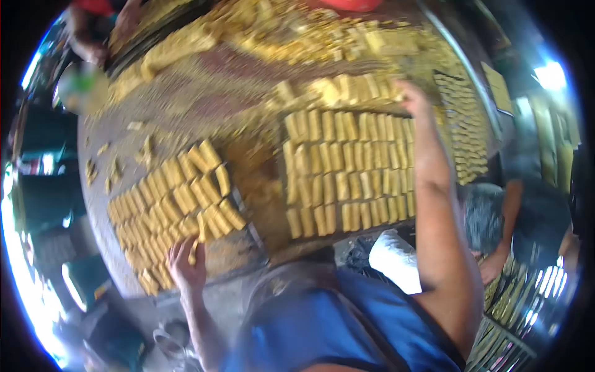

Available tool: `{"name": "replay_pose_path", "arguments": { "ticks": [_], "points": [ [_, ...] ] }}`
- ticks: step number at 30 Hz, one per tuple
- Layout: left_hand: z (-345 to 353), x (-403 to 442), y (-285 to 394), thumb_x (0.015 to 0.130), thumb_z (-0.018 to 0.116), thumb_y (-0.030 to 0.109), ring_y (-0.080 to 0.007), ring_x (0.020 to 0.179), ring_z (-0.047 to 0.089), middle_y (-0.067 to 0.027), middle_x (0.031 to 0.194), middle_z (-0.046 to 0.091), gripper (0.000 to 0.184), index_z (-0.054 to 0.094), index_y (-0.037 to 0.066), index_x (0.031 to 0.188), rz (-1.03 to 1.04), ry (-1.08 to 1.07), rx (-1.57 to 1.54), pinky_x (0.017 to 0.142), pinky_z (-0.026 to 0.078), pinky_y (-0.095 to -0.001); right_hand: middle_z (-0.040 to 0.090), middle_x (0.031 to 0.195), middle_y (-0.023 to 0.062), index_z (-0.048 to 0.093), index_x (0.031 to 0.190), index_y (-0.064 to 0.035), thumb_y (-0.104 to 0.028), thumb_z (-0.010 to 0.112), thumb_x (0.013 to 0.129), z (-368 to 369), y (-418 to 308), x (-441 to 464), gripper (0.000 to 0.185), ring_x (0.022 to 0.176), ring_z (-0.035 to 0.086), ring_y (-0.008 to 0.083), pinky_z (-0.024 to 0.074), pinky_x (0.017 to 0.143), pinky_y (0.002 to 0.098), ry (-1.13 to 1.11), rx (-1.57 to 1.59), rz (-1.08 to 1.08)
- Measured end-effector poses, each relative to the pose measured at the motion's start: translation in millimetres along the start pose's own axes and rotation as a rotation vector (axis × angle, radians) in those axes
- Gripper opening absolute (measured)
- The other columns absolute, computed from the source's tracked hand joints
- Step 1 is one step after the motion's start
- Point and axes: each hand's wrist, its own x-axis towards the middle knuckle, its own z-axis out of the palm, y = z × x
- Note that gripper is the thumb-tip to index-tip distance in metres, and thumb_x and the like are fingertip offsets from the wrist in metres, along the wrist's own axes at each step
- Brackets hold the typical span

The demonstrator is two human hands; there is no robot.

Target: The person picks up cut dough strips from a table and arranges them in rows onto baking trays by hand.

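Observation:
My left hand [186, 263] is at the front edge of the left tray [232, 254], its fingers closed around a yellow dough stick [194, 253]. Rows of similar yellow sticks [158, 214] cover most of that tray; a bare strip shows at its front right. Far to the right, my right hand [410, 97] reaches to the end of a loose row of yellow sticks [356, 88] behind the second tray. Its fingers touch or nearly touch the last stick, but blur hides their grip. Neat rows of sticks [347, 152] fill the second tray, partly covered by my right forearm.
Yellow pieces and crumbs [297, 43] lie across the back of the brown table [180, 130]. Another tray of small pieces [465, 124] stands at the right edge. A co-worker [489, 217] bends at the right; another person's hand [93, 53] shows at the upper left.

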Motion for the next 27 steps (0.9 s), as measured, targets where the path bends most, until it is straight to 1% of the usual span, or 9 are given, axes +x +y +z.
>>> {"name": "replay_pose_path", "arguments": {
  "ticks": [2, 3, 9, 10, 14, 17, 19, 21, 27],
  "points": [
    [-14, -5, -11, 0.082, 0.073, 0.010, -0.0308, 0.094, 0.064, -0.0120, 0.099, 0.070, 0.021, 0.073, 0.006, 0.102, -0.019, 0.002, 0.024, 0.087, 0.047, -0.0400, 0.068, 0.111, 0.0112, 0.067, 0.111, -0.0049, -0.019, 0.075, 0.085, -28, 36, 31, 0.031, 0.099, 0.065, 0.0249, 0.0552, 0.081, 0.0423, -0.031, 0.534, -0.110],
    [-16, -9, -26, 0.082, 0.074, 0.010, -0.0295, 0.093, 0.064, -0.0108, 0.099, 0.070, 0.021, 0.073, 0.007, 0.102, -0.021, 0.040, 0.013, 0.086, 0.047, -0.0390, 0.069, 0.103, 0.0101, 0.066, 0.110, -0.0065, -0.018, 0.076, 0.084, -11, 16, 9, 0.030, 0.093, 0.066, 0.0257, 0.0558, 0.082, 0.0426, -0.002, 0.565, -0.074],
    [-40, -20, -106, 0.082, 0.075, 0.011, -0.0273, 0.090, 0.065, -0.0099, 0.098, 0.071, 0.021, 0.073, 0.007, 0.103, 0.038, 0.100, -0.052, 0.084, 0.047, -0.0371, 0.058, 0.121, 0.0167, 0.054, 0.126, 0.0038, -0.034, 0.078, 0.083, 206, -66, -247, 0.063, 0.101, 0.064, 0.0250, 0.0602, 0.084, 0.0370, -0.254, 0.224, -0.111],
    [-43, -22, -120, 0.082, 0.075, 0.011, -0.0273, 0.089, 0.065, -0.0101, 0.098, 0.071, 0.022, 0.073, 0.008, 0.103, 0.067, 0.123, -0.089, 0.084, 0.048, -0.0372, 0.059, 0.121, 0.0166, 0.052, 0.129, 0.0020, -0.032, 0.079, 0.083, 228, -42, -257, 0.063, 0.101, 0.064, 0.0240, 0.0615, 0.080, 0.0345, -0.433, 0.227, -0.031],
    [-72, -28, -152, 0.085, 0.071, 0.013, -0.0309, 0.094, 0.067, -0.0123, 0.102, 0.071, 0.022, 0.072, 0.007, 0.107, 0.106, 0.000, -0.198, 0.087, 0.050, -0.0404, 0.065, 0.112, 0.0145, 0.051, 0.126, -0.0053, -0.029, 0.080, 0.082, 368, 2, -394, 0.057, 0.087, 0.069, 0.0213, 0.0616, 0.066, 0.0302, -0.506, 0.125, 0.115],
    [-85, -29, -166, 0.086, 0.070, 0.014, -0.0305, 0.097, 0.067, -0.0124, 0.102, 0.071, 0.022, 0.072, 0.007, 0.108, 0.133, -0.079, -0.309, 0.087, 0.051, -0.0410, 0.068, 0.105, 0.0109, 0.059, 0.115, -0.0052, -0.029, 0.081, 0.080, 444, 21, -458, 0.048, 0.086, 0.069, 0.0175, 0.0602, 0.072, 0.0296, -0.578, -0.088, 0.075],
    [-86, -27, -170, 0.087, 0.070, 0.015, -0.0297, 0.097, 0.067, -0.0121, 0.102, 0.071, 0.021, 0.072, 0.007, 0.106, 0.148, -0.109, -0.356, 0.087, 0.051, -0.0408, 0.070, 0.101, 0.0105, 0.061, 0.111, -0.0050, -0.028, 0.082, 0.080, 475, 10, -493, 0.044, 0.087, 0.069, 0.0170, 0.0590, 0.073, 0.0314, -0.537, -0.583, -0.059],
    [-79, -24, -173, 0.087, 0.070, 0.016, -0.0294, 0.096, 0.067, -0.0123, 0.102, 0.071, 0.021, 0.072, 0.006, 0.106, 0.236, -0.101, -0.376, 0.087, 0.052, -0.0407, 0.072, 0.089, 0.0155, 0.062, 0.113, -0.0018, -0.037, 0.084, 0.075, 489, 36, -503, 0.057, 0.082, 0.072, 0.0268, 0.0559, 0.073, 0.0378, -0.313, -0.684, -0.436],
    [-66, -24, -153, 0.083, 0.073, 0.016, -0.0285, 0.087, 0.069, -0.0116, 0.095, 0.072, 0.025, 0.072, 0.009, 0.107, 0.374, -0.215, -0.462, 0.083, 0.052, -0.0411, 0.071, 0.092, 0.0183, 0.062, 0.114, -0.0006, -0.034, 0.085, 0.074, 480, 27, -502, 0.058, 0.084, 0.072, 0.0285, 0.0564, 0.073, 0.0373, -0.257, -0.839, -0.456]
  ]
}}
